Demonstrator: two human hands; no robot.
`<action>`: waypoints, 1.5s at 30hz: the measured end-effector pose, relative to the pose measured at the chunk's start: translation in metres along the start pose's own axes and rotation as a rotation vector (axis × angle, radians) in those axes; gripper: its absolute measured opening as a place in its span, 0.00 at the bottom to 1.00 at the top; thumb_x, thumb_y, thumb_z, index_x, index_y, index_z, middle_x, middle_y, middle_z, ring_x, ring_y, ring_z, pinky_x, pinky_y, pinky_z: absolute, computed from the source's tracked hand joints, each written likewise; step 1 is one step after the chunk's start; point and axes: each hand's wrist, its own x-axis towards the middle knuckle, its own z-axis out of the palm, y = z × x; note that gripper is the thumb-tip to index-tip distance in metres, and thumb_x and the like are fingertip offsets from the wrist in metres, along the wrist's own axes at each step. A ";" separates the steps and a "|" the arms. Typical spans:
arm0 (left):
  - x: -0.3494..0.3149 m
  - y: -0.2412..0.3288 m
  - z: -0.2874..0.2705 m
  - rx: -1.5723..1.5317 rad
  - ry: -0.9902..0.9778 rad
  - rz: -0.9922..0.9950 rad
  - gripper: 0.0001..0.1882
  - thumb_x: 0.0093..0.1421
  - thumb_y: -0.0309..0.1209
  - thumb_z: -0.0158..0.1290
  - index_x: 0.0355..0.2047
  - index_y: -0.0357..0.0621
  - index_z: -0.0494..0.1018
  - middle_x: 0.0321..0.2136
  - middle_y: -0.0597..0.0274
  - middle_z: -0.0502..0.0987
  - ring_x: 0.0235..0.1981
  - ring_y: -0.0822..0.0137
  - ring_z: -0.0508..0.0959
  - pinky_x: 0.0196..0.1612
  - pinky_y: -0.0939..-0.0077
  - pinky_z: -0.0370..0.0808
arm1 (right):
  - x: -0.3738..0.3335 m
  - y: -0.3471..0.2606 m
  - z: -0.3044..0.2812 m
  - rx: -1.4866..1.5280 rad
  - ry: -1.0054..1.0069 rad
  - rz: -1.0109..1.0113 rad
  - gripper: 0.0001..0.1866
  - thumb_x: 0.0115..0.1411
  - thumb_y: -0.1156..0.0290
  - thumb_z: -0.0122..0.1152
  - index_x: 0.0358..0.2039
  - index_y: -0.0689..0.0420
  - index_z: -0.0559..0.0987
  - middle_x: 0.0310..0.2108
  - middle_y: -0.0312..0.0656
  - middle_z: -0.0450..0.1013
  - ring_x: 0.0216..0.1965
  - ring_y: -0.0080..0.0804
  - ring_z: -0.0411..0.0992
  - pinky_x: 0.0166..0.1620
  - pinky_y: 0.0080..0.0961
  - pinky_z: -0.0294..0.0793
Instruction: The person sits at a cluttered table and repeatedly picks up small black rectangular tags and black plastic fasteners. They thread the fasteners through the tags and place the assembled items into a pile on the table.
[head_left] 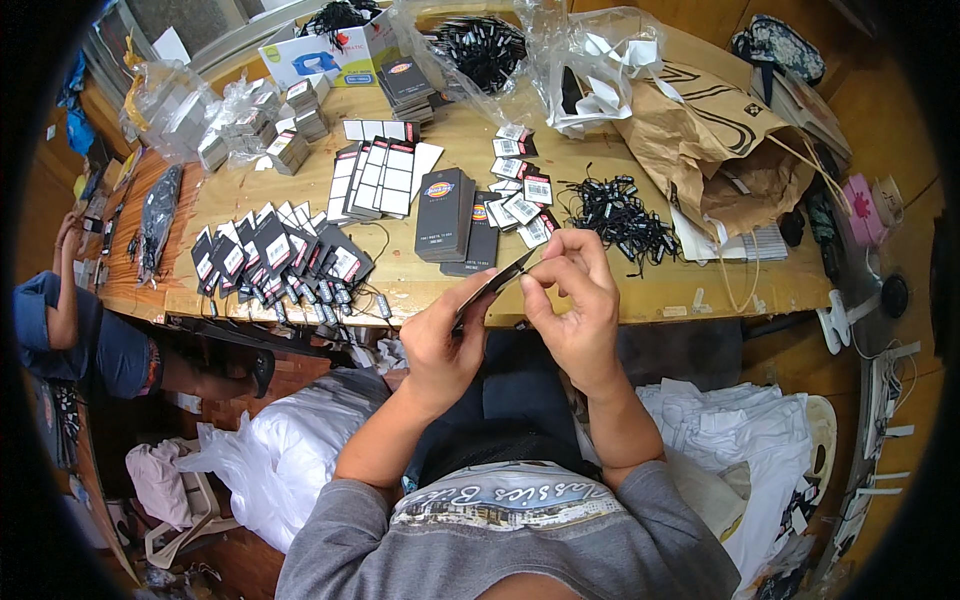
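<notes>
Above the table's front edge, my left hand point(445, 335) grips a black hang tag point(494, 286), seen nearly edge-on. My right hand point(582, 305) is closed in a pinch at the tag's upper end; what lies between its fingertips is too small to make out. Just beyond my hands, a stack of black hang tags point(441, 215) stands beside small white barcode tags point(522, 208). A tangle of black tag strings point(622, 222) lies to the right. Fanned out at the left are several black tags with strings point(272, 248).
White label sheets point(376, 175) lie behind the tag stack. A brown paper bag point(715, 140) and clear plastic bags stand at the back right. Bundled card stacks point(290, 150) and a box point(330, 60) occupy the back left. Another person point(75, 320) sits at far left.
</notes>
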 end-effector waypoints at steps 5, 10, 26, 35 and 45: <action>-0.003 -0.003 0.005 -0.059 0.012 -0.041 0.16 0.44 0.14 0.49 0.36 0.37 0.67 0.22 0.53 0.73 0.20 0.64 0.75 0.22 0.80 0.69 | -0.002 0.003 0.002 0.014 0.010 -0.010 0.05 0.40 0.82 0.56 0.21 0.63 0.69 0.28 0.41 0.58 0.26 0.31 0.65 0.28 0.21 0.66; -0.002 -0.002 0.004 -0.017 -0.046 -0.008 0.16 0.44 0.15 0.49 0.36 0.37 0.67 0.22 0.54 0.73 0.20 0.63 0.75 0.22 0.79 0.69 | -0.001 0.006 0.001 -0.022 0.017 -0.027 0.06 0.40 0.81 0.56 0.21 0.63 0.70 0.27 0.41 0.58 0.25 0.32 0.64 0.27 0.24 0.66; 0.010 0.008 -0.005 -0.350 0.028 -0.228 0.09 0.47 0.13 0.46 0.31 0.31 0.69 0.26 0.57 0.70 0.28 0.73 0.72 0.30 0.87 0.69 | -0.007 0.004 0.002 -0.131 0.042 -0.131 0.06 0.40 0.77 0.59 0.21 0.59 0.71 0.23 0.40 0.62 0.22 0.35 0.63 0.25 0.26 0.63; 0.009 0.009 -0.002 -0.312 -0.013 -0.070 0.11 0.42 0.11 0.47 0.29 0.31 0.68 0.29 0.52 0.72 0.31 0.62 0.74 0.32 0.79 0.71 | -0.009 0.003 0.005 -0.095 0.102 -0.133 0.06 0.39 0.79 0.57 0.20 0.59 0.70 0.20 0.39 0.66 0.20 0.36 0.65 0.25 0.27 0.63; 0.018 -0.002 -0.014 -0.666 -0.269 -0.377 0.07 0.46 0.17 0.48 0.29 0.32 0.69 0.30 0.56 0.71 0.33 0.68 0.71 0.36 0.80 0.67 | -0.004 0.011 -0.004 -0.151 0.003 -0.156 0.06 0.40 0.75 0.58 0.20 0.58 0.70 0.22 0.38 0.66 0.21 0.35 0.65 0.25 0.26 0.61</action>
